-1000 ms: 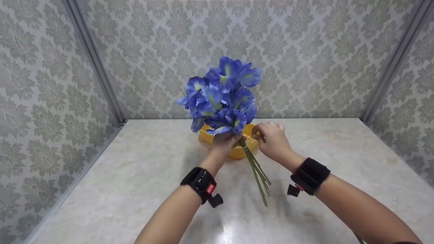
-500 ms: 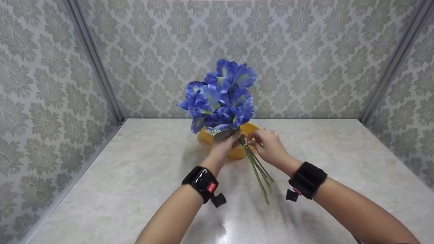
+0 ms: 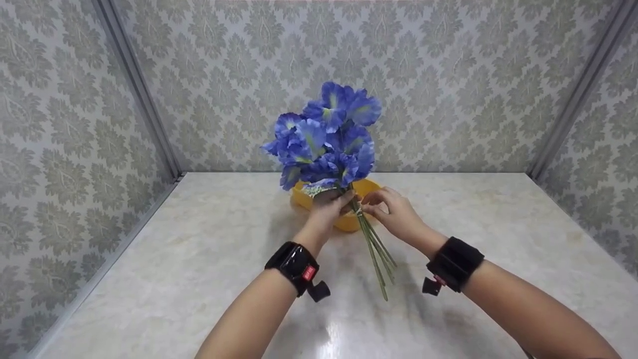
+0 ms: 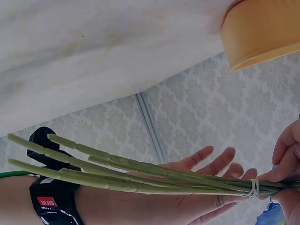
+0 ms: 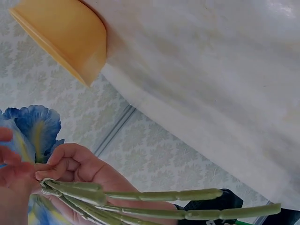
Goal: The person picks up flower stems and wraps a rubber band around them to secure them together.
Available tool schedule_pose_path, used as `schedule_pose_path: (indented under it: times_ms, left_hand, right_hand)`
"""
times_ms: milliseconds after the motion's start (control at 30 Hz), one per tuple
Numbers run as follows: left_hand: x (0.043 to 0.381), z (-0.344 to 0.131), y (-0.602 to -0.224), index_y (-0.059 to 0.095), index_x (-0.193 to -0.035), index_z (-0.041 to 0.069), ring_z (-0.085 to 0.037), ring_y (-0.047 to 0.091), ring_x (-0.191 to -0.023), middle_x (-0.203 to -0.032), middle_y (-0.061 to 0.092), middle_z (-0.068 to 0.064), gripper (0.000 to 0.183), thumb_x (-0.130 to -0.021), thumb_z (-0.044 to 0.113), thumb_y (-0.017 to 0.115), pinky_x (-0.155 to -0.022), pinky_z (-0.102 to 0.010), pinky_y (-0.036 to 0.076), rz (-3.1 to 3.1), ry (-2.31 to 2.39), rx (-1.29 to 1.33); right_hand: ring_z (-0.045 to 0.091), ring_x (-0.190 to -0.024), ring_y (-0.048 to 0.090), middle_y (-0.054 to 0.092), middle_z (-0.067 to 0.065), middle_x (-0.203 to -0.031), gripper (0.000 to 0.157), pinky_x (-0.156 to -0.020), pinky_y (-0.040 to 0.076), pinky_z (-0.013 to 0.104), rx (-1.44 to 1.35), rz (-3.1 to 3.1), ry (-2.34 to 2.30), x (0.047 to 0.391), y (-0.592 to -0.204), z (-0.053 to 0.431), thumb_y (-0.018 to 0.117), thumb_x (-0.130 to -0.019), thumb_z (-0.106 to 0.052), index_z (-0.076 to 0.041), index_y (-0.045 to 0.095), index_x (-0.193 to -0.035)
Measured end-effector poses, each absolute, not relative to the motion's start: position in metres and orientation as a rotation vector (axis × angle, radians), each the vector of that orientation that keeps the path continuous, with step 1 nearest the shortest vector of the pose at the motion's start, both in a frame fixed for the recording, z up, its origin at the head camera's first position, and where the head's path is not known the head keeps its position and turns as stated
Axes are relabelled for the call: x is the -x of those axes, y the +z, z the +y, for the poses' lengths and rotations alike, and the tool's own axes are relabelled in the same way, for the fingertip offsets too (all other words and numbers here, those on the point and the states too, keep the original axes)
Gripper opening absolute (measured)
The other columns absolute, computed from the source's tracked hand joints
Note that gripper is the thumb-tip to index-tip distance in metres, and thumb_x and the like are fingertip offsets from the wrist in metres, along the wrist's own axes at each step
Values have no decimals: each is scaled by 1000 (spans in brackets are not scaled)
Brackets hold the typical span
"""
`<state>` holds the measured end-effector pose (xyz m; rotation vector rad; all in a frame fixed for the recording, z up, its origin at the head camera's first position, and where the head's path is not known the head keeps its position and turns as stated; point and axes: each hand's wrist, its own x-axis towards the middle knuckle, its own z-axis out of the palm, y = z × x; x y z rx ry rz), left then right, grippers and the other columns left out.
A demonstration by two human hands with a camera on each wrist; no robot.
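Observation:
A bunch of artificial blue irises [image 3: 326, 142] is held up over the table, blooms toward the back wall. My left hand [image 3: 325, 213] grips its green stems [image 3: 375, 247] just under the flowers. Around the stems, close to that grip, runs a thin white tie [image 4: 254, 188]. At this tie my right hand [image 3: 398, 212] brings thumb and index finger together in a pinch. Its other fingers look spread in the left wrist view. The free stem ends slant toward the front right. In the right wrist view, my left fingers partly hide the gathered stems.
A yellow bowl [image 3: 349, 225] stands on the table behind the hands, partly hidden by the flowers, with pale patterned stuff inside. Wallpapered panels [image 3: 431, 89] enclose the marbled table [image 3: 209, 259] at the back and sides.
My right hand has moved left from beside the bowl to the tie on the stems. The left hand keeps its grip, and the bouquet has shifted only slightly.

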<state>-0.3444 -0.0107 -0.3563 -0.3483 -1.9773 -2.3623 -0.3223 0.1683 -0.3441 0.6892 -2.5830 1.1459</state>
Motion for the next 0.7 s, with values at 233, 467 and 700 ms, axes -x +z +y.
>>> schedule_pose_path:
  times_ms: [233,467,700]
  left_hand:
    - [341,-15,-348,69,-112,-21,-9,73,-80,-91,80,-16,24,-103,2,64,-96,-34,62,-2036,-2326,234]
    - [343,-40,-347,67,-113,-20,-13,75,-85,-85,79,-5,23,-104,0,62,-101,-39,61,-2021,-2307,202]
    - [347,-65,-352,68,-113,-17,-7,73,-78,-93,80,-15,21,-104,1,64,-91,-29,62,-2032,-2298,70]
  right_hand:
    - [50,-140,49,59,31,-142,41,-119,33,71,-659,-2604,1072,325,-341,178,61,-107,-21,7,60,-137]
    - [53,-152,34,41,31,-162,56,-120,19,79,-494,-2719,952,332,-337,205,57,-110,-27,2,45,-156]
    - [55,-157,19,23,35,-169,66,-122,14,79,-320,-2867,835,345,-344,250,50,-112,-36,2,31,-163]
